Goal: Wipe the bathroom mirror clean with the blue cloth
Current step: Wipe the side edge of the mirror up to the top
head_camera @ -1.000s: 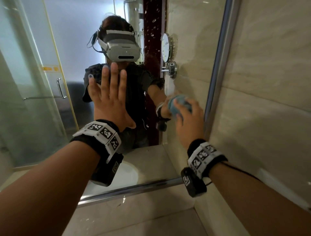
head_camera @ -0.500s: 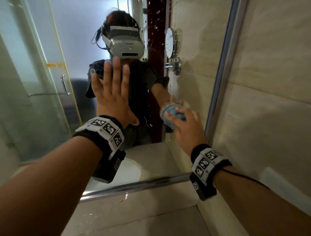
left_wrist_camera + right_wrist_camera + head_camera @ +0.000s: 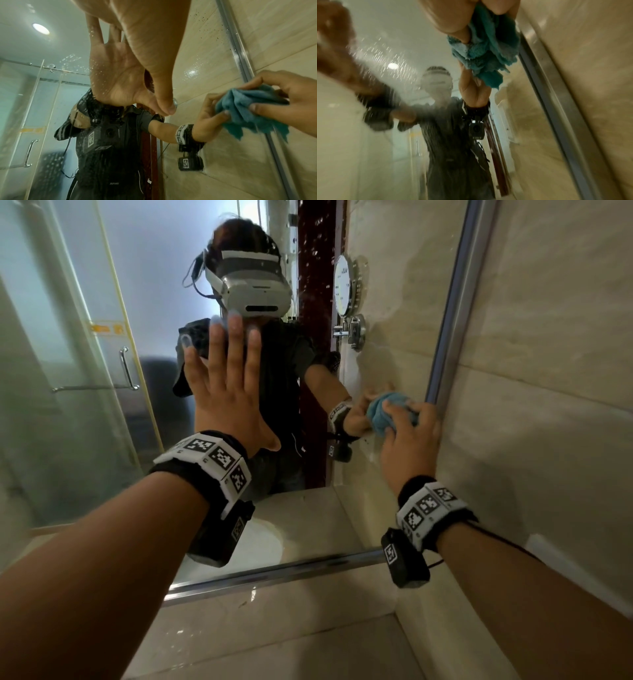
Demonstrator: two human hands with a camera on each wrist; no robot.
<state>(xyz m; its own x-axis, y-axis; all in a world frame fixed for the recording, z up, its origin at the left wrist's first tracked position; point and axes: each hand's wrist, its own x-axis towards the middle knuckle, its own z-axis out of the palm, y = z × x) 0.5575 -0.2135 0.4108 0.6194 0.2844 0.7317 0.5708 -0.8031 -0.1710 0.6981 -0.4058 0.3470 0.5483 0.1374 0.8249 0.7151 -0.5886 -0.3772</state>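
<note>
Left hand (image 3: 135, 44) flat on droplet-speckled mirror (image 3: 214, 65); right hand (image 3: 289, 97) bunching blue cloth (image 3: 247, 111).

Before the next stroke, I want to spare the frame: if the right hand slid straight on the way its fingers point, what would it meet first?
Probably the metal frame on the mirror's right edge: the right hand, gripping the blue cloth, already sits beside it.

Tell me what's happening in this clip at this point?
A person is wiping a bathroom mirror. The right hand grips a bunched blue cloth against the glass near the mirror's right frame. The left hand lies flat on the glass, fingers straight. Water drops and specks show on the glass in the left wrist view, so the wiping looks unfinished.
</note>
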